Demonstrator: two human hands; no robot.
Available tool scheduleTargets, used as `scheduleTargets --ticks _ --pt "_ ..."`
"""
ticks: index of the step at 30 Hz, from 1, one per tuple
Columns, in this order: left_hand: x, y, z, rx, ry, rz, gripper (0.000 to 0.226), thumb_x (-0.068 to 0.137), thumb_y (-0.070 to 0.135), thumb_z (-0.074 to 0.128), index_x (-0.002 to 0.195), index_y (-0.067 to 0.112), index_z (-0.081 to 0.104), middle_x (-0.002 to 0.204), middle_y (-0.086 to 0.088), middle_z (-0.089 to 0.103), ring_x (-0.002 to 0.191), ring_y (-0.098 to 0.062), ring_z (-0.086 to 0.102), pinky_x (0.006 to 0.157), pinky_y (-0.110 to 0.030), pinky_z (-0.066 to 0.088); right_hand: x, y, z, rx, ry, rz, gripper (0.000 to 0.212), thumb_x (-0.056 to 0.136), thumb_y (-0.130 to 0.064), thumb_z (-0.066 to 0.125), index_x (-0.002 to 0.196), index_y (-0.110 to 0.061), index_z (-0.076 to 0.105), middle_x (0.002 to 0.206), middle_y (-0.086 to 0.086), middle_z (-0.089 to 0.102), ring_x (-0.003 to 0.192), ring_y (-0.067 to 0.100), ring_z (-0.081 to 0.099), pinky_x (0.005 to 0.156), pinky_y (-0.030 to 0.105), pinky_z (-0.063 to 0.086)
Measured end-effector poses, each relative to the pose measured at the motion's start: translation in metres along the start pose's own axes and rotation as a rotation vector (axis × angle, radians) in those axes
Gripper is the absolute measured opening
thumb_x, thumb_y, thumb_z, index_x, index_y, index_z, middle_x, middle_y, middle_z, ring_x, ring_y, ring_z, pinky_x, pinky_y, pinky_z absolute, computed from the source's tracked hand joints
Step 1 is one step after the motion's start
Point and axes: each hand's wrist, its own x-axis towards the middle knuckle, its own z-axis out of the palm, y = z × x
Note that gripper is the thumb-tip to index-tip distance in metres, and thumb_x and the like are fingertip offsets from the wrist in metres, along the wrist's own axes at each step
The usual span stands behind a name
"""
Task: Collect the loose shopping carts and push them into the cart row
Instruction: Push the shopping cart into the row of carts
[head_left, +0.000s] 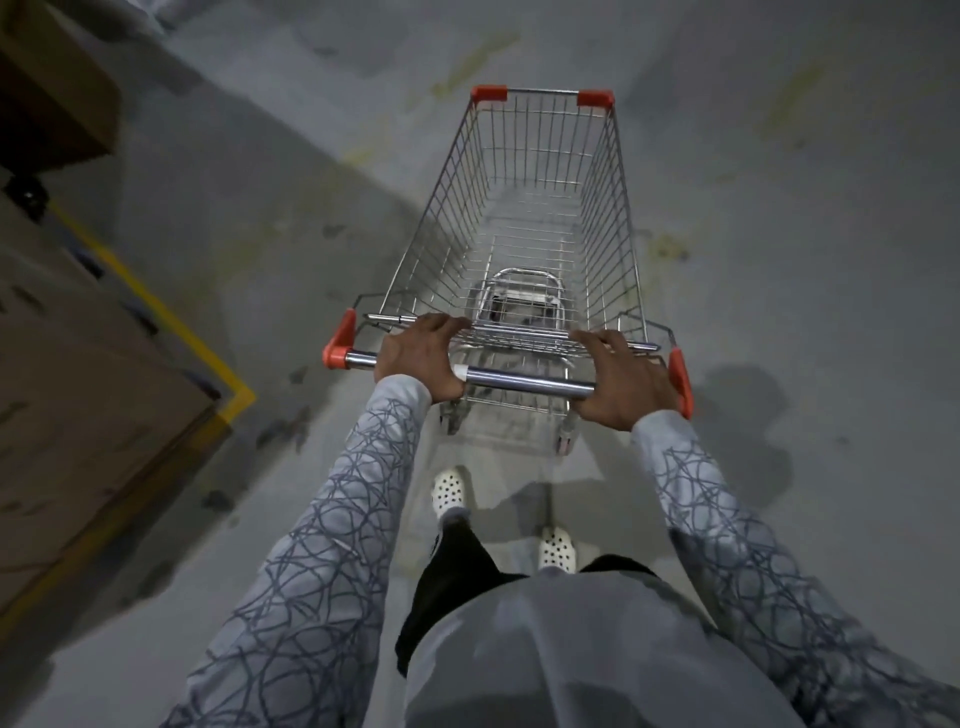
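Observation:
A wire shopping cart (530, 208) with orange corner caps stands on the grey floor straight ahead of me, its basket holding nothing. Its chrome handle bar (524, 380) runs across the near end. My left hand (415, 358) grips the bar near its left end, fingers curled over the top. My right hand (623, 382) grips the bar's right end the same way, beside the orange end cap. The cart's rear wheels show just under the handle. No cart row is in view.
Stacked cardboard boxes (78, 415) stand at the left behind a yellow floor line (171, 322). More boxes (47, 88) sit at the top left. Stained concrete floor (779, 208) stretches ahead and to the right. My feet in white perforated shoes are behind the cart.

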Motion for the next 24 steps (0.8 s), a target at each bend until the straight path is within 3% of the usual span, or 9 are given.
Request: scheduleTargets --ticks 7,12,18,24 --pt "0.088 -0.021 -0.016 0.011 0.003 0.178 0.081 0.062 0.056 0.070 0.139 0.041 0.049 0.141 0.010 0.053 0.129 -0.016 0.052 0.096 -0.041 0.051 0.044 -0.023 -0.016 -0.001 0.087 0.194 0.088 0.070 -0.041 0.072 0.148 -0.045 0.031 0.154 -0.010 0.036 0.117 0.029 0.063 0.104 0.048 0.040" --pt "0.151 -0.026 -0.019 -0.036 -0.018 0.305 0.078 0.065 0.059 0.065 0.138 0.038 0.049 0.137 0.006 0.056 0.127 -0.020 0.054 0.100 -0.042 0.051 0.072 -0.034 -0.031 0.046 0.106 0.331 0.089 0.066 -0.037 0.068 0.146 -0.048 0.032 0.150 -0.010 0.042 0.111 0.031 0.066 0.103 0.052 0.039" --pt "0.216 -0.019 -0.037 0.015 -0.099 0.411 0.091 0.053 0.054 0.058 0.141 0.038 0.046 0.142 0.004 0.051 0.133 -0.022 0.046 0.102 -0.047 0.048 0.108 -0.034 -0.048 0.083 0.119 0.467 0.095 0.064 -0.040 0.069 0.149 -0.047 0.027 0.157 -0.012 0.035 0.113 0.031 0.065 0.108 0.051 0.035" --pt "0.287 -0.002 -0.056 0.060 -0.137 0.477 0.088 0.062 0.049 0.073 0.144 0.040 0.042 0.146 0.005 0.049 0.136 -0.021 0.044 0.102 -0.045 0.047 0.161 -0.021 -0.062 0.125 0.141 0.515 0.099 0.061 -0.043 0.069 0.148 -0.046 0.023 0.158 -0.007 0.034 0.104 0.034 0.067 0.095 0.050 0.049"
